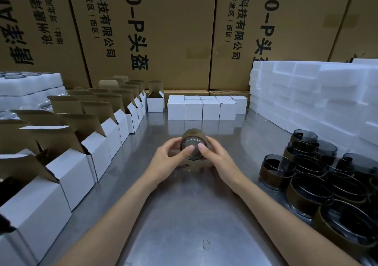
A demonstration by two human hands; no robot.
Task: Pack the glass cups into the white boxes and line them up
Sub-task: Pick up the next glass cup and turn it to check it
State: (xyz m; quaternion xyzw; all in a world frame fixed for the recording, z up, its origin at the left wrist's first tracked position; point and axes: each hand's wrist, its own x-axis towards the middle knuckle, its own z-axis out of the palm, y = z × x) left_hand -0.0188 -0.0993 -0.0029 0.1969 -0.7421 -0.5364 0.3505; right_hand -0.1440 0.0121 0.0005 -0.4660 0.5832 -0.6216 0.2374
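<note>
A dark glass cup [193, 143] with a brown band lies on its side above the middle of the steel table, its base facing me. My left hand [169, 159] grips its left side and my right hand [214, 157] grips its right side, both thumbs pressed on the base. Several open white boxes [102, 149] with raised brown flaps stand in rows along the left. Several closed white boxes [202, 109] are lined up at the back centre. Several more dark glass cups [319, 175] stand clustered at the right.
White foam blocks [315, 94] are stacked at the back right. Foam trays with glassware [26, 89] sit at the far left. Large printed cardboard cartons [163, 34] wall off the back. The steel table [184, 214] shows between my forearms.
</note>
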